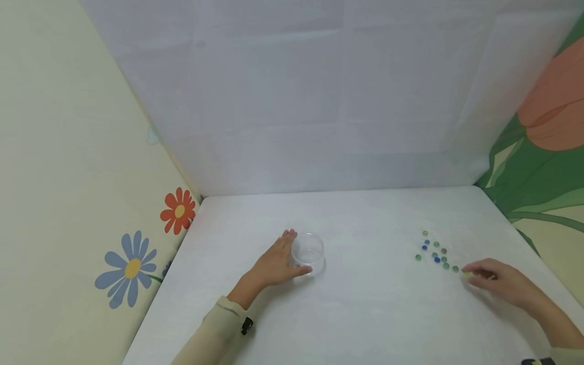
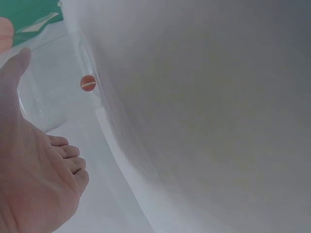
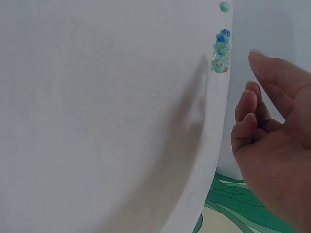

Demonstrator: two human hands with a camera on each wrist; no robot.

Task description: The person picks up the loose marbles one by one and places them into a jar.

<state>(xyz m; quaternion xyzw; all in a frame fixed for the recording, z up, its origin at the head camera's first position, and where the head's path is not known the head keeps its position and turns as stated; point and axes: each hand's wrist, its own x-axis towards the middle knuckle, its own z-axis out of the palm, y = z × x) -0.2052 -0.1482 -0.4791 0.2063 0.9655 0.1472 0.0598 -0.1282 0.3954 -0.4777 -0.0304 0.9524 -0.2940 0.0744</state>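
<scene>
A clear round cup (image 1: 307, 249) stands on the white table, with my left hand (image 1: 272, 261) around its left side, thumb at the front and fingers at the back. In the left wrist view, an orange marble (image 2: 88, 83) shows within the cup (image 2: 56, 82) beside my left hand (image 2: 41, 170). To the right, my right hand (image 1: 502, 284) pinches a yellow-green marble (image 1: 467, 275) between thumb and forefinger. The right wrist view shows that hand (image 3: 277, 126) with its other fingers curled; the pinched marble is hidden there.
Several green and blue marbles lie loose on the table just left of my right hand, among them a blue one (image 1: 437, 260) and a green one (image 1: 418, 257). A white cloth (image 1: 292, 101) hangs behind the table (image 1: 365, 314). Flower-patterned surfaces flank both sides.
</scene>
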